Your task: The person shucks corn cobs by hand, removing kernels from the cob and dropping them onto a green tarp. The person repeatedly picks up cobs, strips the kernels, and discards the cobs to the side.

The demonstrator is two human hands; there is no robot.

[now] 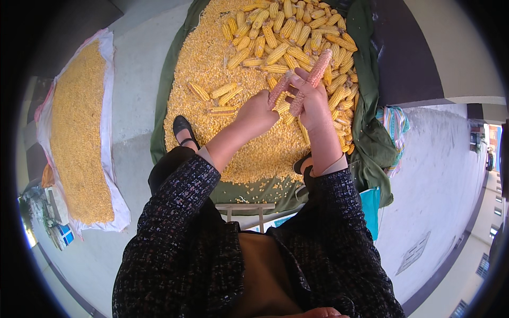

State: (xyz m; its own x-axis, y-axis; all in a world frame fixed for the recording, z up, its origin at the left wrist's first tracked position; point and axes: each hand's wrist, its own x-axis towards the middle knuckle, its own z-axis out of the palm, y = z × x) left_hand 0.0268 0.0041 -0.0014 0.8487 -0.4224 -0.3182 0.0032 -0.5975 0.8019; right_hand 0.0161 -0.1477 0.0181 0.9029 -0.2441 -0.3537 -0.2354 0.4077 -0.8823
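Observation:
My right hand (pixel 314 101) is closed around a long pinkish corn cob (pixel 318 67) stripped of its kernels, which slants up and to the right. A second, shorter reddish cob (pixel 279 90) is gripped near its lower end by my left hand (pixel 258 113). Its upper end meets the thumb of my right hand, so the two cobs are close together. Both hands hover over loose yellow kernels (pixel 254 155) spread on a green cloth (pixel 364 51). Beyond them lies a heap of yellow corn ears (pixel 278 51) with kernels on. Several single ears (pixel 224 90) rest on the kernels at left.
My shoes (pixel 185 133) are at the kernels' near edge. A wooden frame (pixel 246 206) stands between my legs. At left, more kernels (pixel 79 135) cover a white sheet (pixel 106 59) on the concrete floor (pixel 133 95). A striped cloth (pixel 393 135) lies beside the green cloth at right.

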